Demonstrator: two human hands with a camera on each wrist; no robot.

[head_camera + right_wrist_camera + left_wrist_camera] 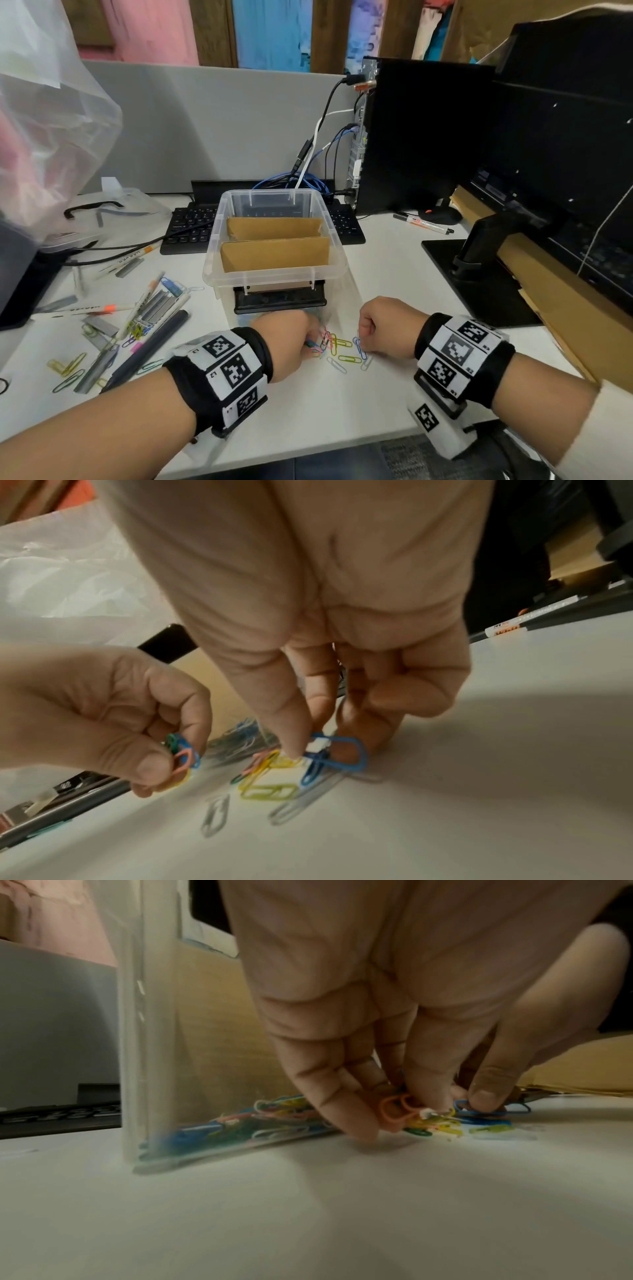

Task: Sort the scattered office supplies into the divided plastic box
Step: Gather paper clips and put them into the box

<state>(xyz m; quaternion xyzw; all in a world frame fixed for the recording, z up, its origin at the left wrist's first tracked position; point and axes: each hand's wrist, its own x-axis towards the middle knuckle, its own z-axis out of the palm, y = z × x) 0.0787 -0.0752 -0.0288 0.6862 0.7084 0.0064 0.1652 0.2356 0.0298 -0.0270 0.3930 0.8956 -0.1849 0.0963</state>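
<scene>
I am gathering clips (337,346) off the tabletop (342,404), just at 6 o'clock of the box (274,240). My left hand (286,337) pinches a small bunch of them; my right hand (385,327) pinches a blue clip (337,753) lying on the tabletop. Next, I judge, both handfuls must be lifted over the box's near wall into the front compartment. Only the left wrist view shows clips already in there; the head view alone shows pens (147,346) and staples (154,305) waiting at 9 o'clock.

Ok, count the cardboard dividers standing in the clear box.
2. The far divider crosses the box mid-way; the near divider stands closer to the person. More could be hidden below.
</scene>
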